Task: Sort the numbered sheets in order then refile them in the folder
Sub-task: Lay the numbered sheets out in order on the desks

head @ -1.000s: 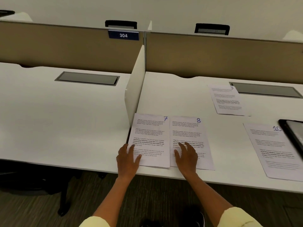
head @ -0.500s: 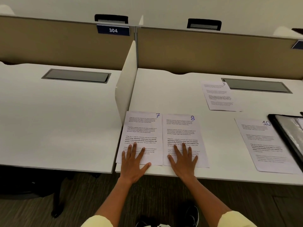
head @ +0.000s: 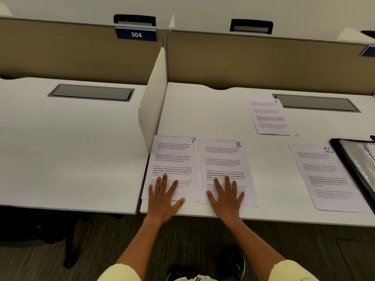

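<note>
Head view: we see both hands lying flat with fingers straight and spread, grasping nothing. A second ago the fingers were bent and drawn together at the sheets' lower edges; half a second ago they had flattened, and they have kept that pose since, palms pressing down. The left hand (head: 162,196) presses on the lower part of sheet 7 (head: 174,159), its thumb reaching the bottom right corner of the page. The right hand (head: 226,196) presses on the lower part of sheet 8 (head: 224,161). The two sheets lie side by side at the near edge of the desk (head: 203,110), their inner edges touching or nearly so, and they have stayed in the same arrangement across the three moments. Sheet 7's left edge lies just beside the foot of the white divider (head: 154,102). Each page is white with blocks of small printed text and a handwritten blue number in its top right corner. Farther right, well apart from the hands, sheet 10 (head: 324,175) lies tilted, its right edge touching or slipping under the black folder (head: 355,165) at the frame's edge; we cannot tell which. Sheet 3 (head: 267,116) lies toward the back, beside a grey cable hatch (head: 316,103).
</note>
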Available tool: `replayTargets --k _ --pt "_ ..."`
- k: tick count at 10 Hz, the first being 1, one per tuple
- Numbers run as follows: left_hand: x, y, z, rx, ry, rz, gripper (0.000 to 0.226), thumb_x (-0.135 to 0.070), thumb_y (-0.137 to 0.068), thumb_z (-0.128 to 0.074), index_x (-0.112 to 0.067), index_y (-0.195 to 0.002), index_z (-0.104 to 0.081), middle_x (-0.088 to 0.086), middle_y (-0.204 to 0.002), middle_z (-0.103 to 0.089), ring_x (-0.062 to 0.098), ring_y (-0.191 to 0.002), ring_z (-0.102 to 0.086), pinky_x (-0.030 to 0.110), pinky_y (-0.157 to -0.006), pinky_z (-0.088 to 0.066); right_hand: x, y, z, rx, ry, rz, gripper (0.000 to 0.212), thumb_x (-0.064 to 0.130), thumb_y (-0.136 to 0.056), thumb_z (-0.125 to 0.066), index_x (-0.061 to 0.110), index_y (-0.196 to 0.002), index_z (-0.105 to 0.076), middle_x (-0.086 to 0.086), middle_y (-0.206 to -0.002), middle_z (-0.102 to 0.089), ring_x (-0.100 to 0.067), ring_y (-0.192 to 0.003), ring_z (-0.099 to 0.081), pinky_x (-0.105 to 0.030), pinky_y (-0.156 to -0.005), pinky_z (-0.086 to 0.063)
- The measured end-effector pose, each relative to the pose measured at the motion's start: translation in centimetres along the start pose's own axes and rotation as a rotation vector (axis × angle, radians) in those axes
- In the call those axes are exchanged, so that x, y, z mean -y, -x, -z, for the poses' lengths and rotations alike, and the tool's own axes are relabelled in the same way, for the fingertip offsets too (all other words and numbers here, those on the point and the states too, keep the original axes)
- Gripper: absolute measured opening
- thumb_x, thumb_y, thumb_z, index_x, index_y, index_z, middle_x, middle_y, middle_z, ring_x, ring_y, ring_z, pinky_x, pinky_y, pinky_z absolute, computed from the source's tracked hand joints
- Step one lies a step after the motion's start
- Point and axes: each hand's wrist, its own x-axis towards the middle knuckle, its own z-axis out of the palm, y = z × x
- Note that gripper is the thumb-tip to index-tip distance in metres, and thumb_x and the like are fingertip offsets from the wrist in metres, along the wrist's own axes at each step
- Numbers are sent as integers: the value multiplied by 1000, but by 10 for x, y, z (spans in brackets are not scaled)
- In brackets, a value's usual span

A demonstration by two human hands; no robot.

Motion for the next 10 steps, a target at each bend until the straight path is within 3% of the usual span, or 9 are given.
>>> replayTargets --k 2,4,5,6,8,10 --pt "-2 1 2 -46 24 4 94 -89 -73 2 -41 -154 2 -2 -158 30 19 -144 31 49 -118 16 -1 -1 0 -47 -33 -4 73 72 -94 -17 41 -157 2 2 -166 15 -27 -153 14 -61 -120 6" --pt "-14 -2 8 -175 52 -20 85 -79 -86 -24 -35 -155 -4 0 -163 17 21 -149 21 54 -119 8 -3 -6 6 -192 -82 23 83 77 -85 -5 37 -158 2 0 -167 9 -29 -154 6 -60 -118 7" --pt "-25 -6 9 -173 57 -42 85 -78 -87 -24 -33 -156 0 0 -162 19 21 -148 21 54 -119 8 -9 -9 10 -196 -29 40 86 81 -81 3 39 -157 8 2 -164 20 -28 -153 12 -60 -118 10" --pt "-39 -9 9 -160 51 -79 85 -77 -88 -23 -32 -155 3 0 -162 21 20 -148 23 53 -119 10 -22 -6 14 -227 -19 31 91 85 -79 8 38 -157 6 1 -165 18 -29 -153 12 -59 -117 12" --pt "-71 -9 3 -119 33 -159 87 -79 -87 -17 -31 -155 6 0 -161 24 21 -147 25 51 -118 10 -54 8 20 -203 16 -56 86 83 -81 3 39 -153 19 0 -164 24 -31 -152 14 -62 -118 9" --pt "-125 -8 -6 -101 30 -225 85 -78 -89 -18 -31 -155 5 0 -162 22 21 -148 23 51 -117 12 -102 23 35 -202 18 -112 88 83 -80 5 38 -153 19 0 -161 31 -31 -151 20 -62 -116 10"
